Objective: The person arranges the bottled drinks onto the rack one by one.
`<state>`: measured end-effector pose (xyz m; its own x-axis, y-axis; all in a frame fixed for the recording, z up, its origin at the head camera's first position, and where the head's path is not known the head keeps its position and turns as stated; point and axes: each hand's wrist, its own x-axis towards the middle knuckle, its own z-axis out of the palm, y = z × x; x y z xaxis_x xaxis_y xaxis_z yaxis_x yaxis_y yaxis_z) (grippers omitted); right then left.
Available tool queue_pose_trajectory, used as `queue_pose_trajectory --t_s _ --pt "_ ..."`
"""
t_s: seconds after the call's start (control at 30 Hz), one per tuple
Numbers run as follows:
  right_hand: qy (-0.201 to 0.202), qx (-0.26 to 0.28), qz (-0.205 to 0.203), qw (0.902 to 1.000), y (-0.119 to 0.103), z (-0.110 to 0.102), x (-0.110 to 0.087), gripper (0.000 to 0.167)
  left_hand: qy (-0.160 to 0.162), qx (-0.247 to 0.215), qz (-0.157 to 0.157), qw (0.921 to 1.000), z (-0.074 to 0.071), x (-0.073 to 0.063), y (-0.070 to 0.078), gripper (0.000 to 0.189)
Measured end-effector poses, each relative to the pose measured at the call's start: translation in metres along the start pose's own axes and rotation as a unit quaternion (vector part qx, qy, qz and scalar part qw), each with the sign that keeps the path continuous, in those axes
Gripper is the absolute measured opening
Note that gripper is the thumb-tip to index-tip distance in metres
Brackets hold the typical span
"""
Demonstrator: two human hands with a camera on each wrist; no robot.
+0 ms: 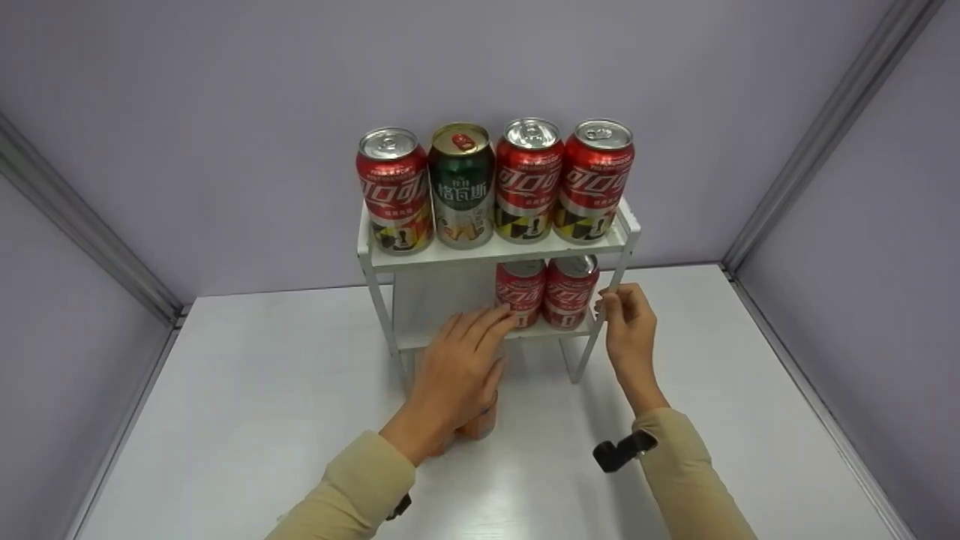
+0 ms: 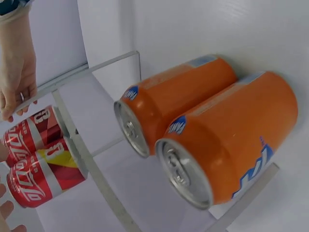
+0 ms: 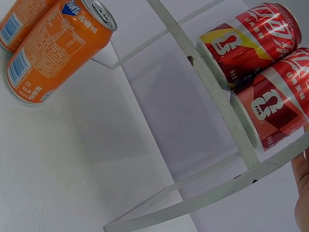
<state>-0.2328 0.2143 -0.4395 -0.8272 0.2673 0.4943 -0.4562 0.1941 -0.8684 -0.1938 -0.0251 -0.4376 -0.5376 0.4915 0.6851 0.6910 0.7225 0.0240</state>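
Note:
A white two-tier rack stands before me. On its lower tier, at the right, two red cola cans stand side by side, an inner can and an outer can. My left hand reaches to the lower tier with fingers extended, fingertips right at the inner can. My right hand holds the rack's right front post, fingers bent around it. Below my left hand, two orange soda cans, a nearer one and another, stand upright on the table, partly hidden in the head view.
The upper tier bears a red can, a green can and two more red cans in a row. A pale wall rises behind the rack. The white table spreads around its legs, with grey-framed panels at both sides.

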Motion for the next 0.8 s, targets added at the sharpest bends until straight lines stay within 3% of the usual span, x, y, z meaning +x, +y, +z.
queue_pose_trajectory --t_s 0.4,0.6,0.8 --pt "0.006 -0.007 0.004 1.0 -0.001 -0.001 0.0 0.029 -0.03 -0.012 0.022 0.9992 0.018 -0.032 0.01 0.026" --pt "-0.003 -0.016 0.004 0.9999 -0.003 -0.001 -0.001 0.027 -0.051 -0.018 0.015 0.9985 0.027 -0.044 0.01 0.023" --pt "-0.003 -0.018 -0.006 0.9998 -0.004 -0.002 -0.002 0.026 -0.099 -0.003 -0.016 0.9949 0.036 -0.055 0.005 0.03"
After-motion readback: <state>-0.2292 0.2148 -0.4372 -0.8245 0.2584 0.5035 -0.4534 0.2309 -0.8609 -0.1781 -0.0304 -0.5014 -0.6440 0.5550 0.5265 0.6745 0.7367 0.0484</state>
